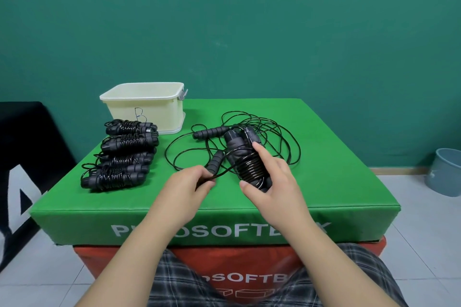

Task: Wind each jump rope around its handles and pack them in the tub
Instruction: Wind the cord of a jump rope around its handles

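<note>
Right hand [272,177] grips half-wound jump rope [245,157] | left hand [190,182] pinches its cord [222,174] | cream tub [147,107] at green box's [324,169] far-left corner

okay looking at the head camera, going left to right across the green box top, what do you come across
Wound jump ropes → left hand pinching the cord → right hand holding the half-wound rope. Farther right, off the box, the blue bucket.
</note>
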The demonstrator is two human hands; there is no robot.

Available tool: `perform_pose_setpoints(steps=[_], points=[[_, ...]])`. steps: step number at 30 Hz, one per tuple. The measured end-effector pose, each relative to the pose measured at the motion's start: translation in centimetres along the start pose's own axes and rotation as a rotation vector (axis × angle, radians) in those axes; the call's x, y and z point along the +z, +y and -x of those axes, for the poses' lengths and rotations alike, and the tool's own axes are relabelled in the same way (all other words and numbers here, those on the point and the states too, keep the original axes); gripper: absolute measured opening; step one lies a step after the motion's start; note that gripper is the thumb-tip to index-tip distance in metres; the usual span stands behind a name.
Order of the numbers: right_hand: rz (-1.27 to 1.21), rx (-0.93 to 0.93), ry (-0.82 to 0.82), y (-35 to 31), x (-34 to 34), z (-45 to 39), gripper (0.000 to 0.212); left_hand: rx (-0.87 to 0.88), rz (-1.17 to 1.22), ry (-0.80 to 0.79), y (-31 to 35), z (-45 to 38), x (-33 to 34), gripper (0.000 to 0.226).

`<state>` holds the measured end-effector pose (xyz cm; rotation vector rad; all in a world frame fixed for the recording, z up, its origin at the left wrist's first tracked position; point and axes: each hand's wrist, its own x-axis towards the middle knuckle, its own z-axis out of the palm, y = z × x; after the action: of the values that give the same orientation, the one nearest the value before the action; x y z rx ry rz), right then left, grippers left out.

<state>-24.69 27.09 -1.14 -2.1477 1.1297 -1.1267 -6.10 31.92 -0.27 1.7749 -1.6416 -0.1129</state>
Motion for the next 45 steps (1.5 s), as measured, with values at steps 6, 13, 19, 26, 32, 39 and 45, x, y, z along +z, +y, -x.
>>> perform_pose_setpoints(steps=[6, 13, 19, 26, 32, 39, 45], points=[[-0.066, 0.037, 0.038, 0.0, -0.3, 0.0, 0.07, -0.128, -0.261, 0.038, -1.2, 0.2, -0.2, 0.011], [-0.203, 0.069, 0.019, -0.6, 0.2, -0.3, 0.07, -0.123, -0.068, -0.073, -1.9, -0.1, 0.0, 0.006], [-0.128, 0.046, 0.001, -0.6, 0.0, -0.3, 0.072, 0.062, 0.186, -0.067, -0.3, -0.1, 1.0, 0.024], [-0.047, 0.029, -0.037, -0.5, 0.3, -0.2, 0.074, 0.123, 0.27, 0.073, 1.0, 0.0, 0.6, 0.024], [0.01, 0.014, -0.067, -0.5, 0.3, 0.0, 0.075, 0.153, 0.155, 0.101, 0.6, -0.2, 0.4, 0.021], [-0.001, 0.013, -0.089, -0.5, 0.3, 0.1, 0.074, 0.111, 0.086, 0.068, 1.3, 0.0, 0.6, 0.021], [0.002, 0.013, -0.103, -0.8, 1.0, 0.6, 0.077, 0.091, -0.11, 0.05, 0.2, -0.3, 1.1, 0.023]])
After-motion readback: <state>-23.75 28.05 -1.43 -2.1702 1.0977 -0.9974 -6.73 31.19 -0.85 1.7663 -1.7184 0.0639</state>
